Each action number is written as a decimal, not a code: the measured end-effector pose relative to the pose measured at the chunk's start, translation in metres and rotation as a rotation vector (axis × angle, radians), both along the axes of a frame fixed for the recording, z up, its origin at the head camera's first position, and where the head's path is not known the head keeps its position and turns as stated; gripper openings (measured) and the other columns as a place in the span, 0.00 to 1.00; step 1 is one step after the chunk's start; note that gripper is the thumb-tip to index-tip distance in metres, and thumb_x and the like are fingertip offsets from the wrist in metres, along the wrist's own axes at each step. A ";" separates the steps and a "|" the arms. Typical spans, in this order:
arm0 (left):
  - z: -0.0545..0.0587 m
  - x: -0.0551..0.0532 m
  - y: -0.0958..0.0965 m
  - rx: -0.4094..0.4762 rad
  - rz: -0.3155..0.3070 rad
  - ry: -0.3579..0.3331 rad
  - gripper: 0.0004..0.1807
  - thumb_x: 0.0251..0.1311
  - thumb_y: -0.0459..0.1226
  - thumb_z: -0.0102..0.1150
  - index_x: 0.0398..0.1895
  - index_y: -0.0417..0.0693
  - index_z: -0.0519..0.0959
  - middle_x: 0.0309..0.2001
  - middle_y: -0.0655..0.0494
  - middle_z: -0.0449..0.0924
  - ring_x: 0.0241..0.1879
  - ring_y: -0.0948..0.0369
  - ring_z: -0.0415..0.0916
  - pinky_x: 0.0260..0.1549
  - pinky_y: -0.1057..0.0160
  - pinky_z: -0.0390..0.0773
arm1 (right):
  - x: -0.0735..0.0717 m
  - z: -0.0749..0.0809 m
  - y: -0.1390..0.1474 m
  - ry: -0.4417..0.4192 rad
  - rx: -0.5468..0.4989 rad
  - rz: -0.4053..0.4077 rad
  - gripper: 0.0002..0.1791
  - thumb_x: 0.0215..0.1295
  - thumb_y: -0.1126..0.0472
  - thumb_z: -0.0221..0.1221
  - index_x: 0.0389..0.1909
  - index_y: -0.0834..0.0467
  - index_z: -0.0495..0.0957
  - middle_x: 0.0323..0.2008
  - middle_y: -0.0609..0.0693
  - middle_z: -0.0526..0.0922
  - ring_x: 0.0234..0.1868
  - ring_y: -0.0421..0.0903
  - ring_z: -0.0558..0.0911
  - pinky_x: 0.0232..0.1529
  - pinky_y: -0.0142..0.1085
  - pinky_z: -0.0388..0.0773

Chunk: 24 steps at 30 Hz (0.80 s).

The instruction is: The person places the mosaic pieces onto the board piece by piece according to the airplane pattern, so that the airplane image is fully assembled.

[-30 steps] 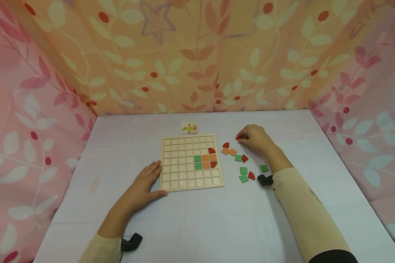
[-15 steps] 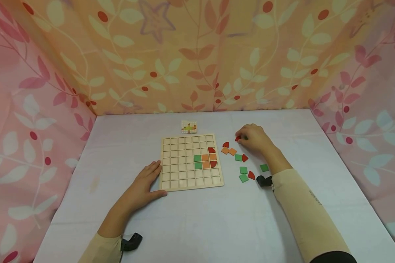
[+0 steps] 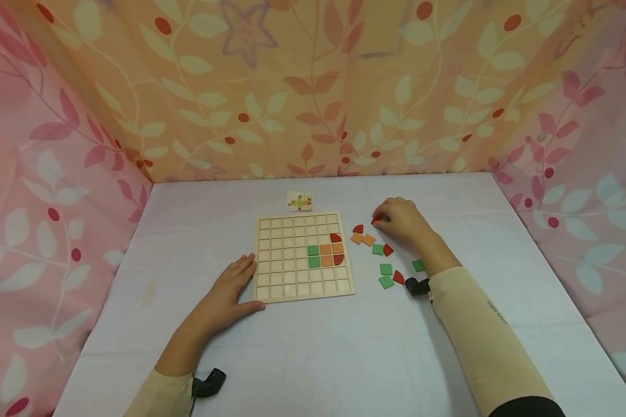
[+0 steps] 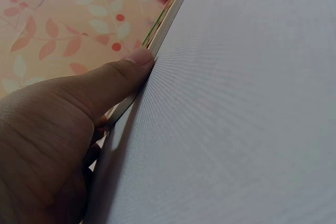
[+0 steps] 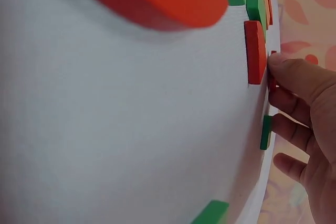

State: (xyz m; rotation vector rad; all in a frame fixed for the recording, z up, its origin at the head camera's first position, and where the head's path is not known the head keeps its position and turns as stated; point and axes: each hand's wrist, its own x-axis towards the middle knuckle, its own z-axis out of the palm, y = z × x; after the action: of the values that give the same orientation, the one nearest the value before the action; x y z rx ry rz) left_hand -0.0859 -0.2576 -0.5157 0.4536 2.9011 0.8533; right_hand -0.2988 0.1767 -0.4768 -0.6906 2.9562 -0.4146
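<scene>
One gridded board (image 3: 283, 264), left hand (image 3: 228, 296) spread at its corner, right hand (image 3: 403, 220) opposite, pinching a red piece (image 3: 375, 220)

card (image 3: 299, 201): behind board (image 3: 289, 265) | loose pieces (image 3: 385, 270): right of board | left hand (image 3: 225, 300): board's left edge

1. Head: table (image 3: 313, 359) is viewed from above, forward and down, from well back.
2. Left wrist: left hand (image 4: 50, 129) and board (image 4: 169, 27) are viewed close, low along the table.
3. Right wrist: tiles (image 5: 254, 53) and right hand (image 5: 319, 111) are viewed close and low.
4. Right hand is shared by all three views.
</scene>
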 end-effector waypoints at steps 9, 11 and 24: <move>0.001 0.000 0.001 0.006 -0.006 -0.007 0.59 0.53 0.59 0.74 0.81 0.42 0.55 0.83 0.54 0.47 0.82 0.49 0.41 0.77 0.39 0.50 | 0.003 0.007 -0.002 0.025 -0.044 0.015 0.13 0.67 0.53 0.67 0.48 0.53 0.87 0.47 0.50 0.85 0.54 0.53 0.78 0.66 0.55 0.67; 0.002 0.001 0.001 0.003 -0.006 -0.008 0.59 0.53 0.59 0.74 0.81 0.42 0.55 0.83 0.54 0.47 0.82 0.49 0.41 0.77 0.39 0.50 | 0.004 0.011 -0.006 0.039 -0.061 0.033 0.13 0.67 0.54 0.67 0.49 0.53 0.87 0.47 0.50 0.85 0.54 0.53 0.78 0.67 0.55 0.67; 0.003 0.001 0.000 -0.003 -0.004 -0.016 0.59 0.54 0.59 0.74 0.81 0.42 0.55 0.83 0.54 0.47 0.82 0.49 0.41 0.78 0.39 0.49 | 0.012 0.038 -0.045 0.114 -0.124 0.160 0.13 0.67 0.50 0.69 0.47 0.50 0.87 0.45 0.46 0.85 0.54 0.50 0.78 0.65 0.52 0.68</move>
State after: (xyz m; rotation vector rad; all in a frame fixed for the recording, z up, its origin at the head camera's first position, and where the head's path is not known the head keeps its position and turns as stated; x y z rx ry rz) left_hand -0.0850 -0.2574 -0.5127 0.4495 2.8859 0.8481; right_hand -0.2865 0.1318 -0.4388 -0.9882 2.9692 -0.5664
